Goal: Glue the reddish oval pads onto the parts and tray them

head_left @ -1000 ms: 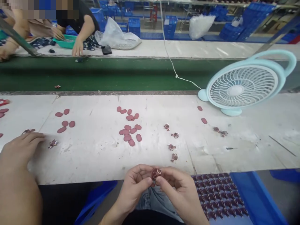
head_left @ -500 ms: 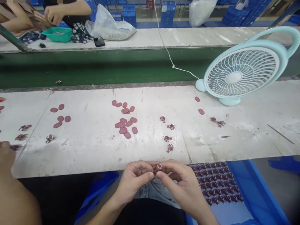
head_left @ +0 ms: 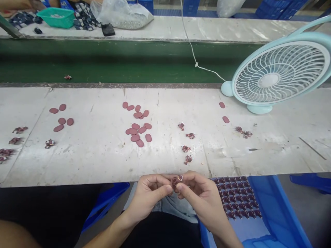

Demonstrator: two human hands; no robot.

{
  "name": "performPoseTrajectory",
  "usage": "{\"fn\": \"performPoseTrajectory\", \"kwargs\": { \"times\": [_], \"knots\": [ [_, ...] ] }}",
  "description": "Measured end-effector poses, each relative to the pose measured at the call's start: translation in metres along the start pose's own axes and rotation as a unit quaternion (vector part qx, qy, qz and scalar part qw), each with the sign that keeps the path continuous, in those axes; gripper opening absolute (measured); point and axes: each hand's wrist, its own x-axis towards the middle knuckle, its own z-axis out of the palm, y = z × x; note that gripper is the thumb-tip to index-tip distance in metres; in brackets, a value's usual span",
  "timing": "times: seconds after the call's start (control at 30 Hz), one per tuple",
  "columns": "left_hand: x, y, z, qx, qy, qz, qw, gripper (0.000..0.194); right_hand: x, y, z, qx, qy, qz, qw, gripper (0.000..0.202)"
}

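Observation:
Close to the table's front edge, my left hand [head_left: 152, 193] and my right hand [head_left: 198, 193] meet, thumbs and fingertips pinched on a small dark-red figurine piece [head_left: 176, 182] with a pale curved line on it. Fingers cover much of the piece, so its exact kind cannot be made out. Beyond my hands lies a short column of similar dark-red pieces with thin limbs [head_left: 188, 159]. Flat reddish oval discs [head_left: 134, 137] lie in a loose group left of that column.
A light-blue fan [head_left: 269, 81] stands at the right with its white cord [head_left: 209, 71] running back. Below the table at right, a blue crate [head_left: 281, 206] holds rows of dark-red pieces [head_left: 239, 198]. More oval discs [head_left: 62, 121] lie at left. Another person's arm [head_left: 15, 236] shows bottom left.
The view has tilted down slightly. The neighbouring person's hand at left has withdrawn from the table, uncovering dark-red pieces there. My hands still pinch the piece, which has turned slightly.

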Motion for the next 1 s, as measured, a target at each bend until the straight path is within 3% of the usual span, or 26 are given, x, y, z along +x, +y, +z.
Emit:
{"fn": "performPoseTrajectory", "kwargs": {
  "times": [0.23, 0.5, 1.0],
  "knots": [
    [-0.002, 0.009, 0.005, 0.030, 0.009, 0.011, 0.999, 0.004, -0.009, 0.002, -0.004, -0.097, 0.029, -0.053, 0.993, 0.013],
    [-0.005, 0.010, 0.008, 0.028, 0.015, 0.012, 0.999, 0.004, -0.007, 0.005, 0.000, -0.012, 0.034, -0.018, 0.999, 0.013],
    [-0.005, 0.013, 0.006, 0.050, 0.008, -0.004, 0.999, 0.003, -0.009, 0.007, 0.002, -0.014, 0.052, -0.039, 0.998, 0.010]
  ]
}}
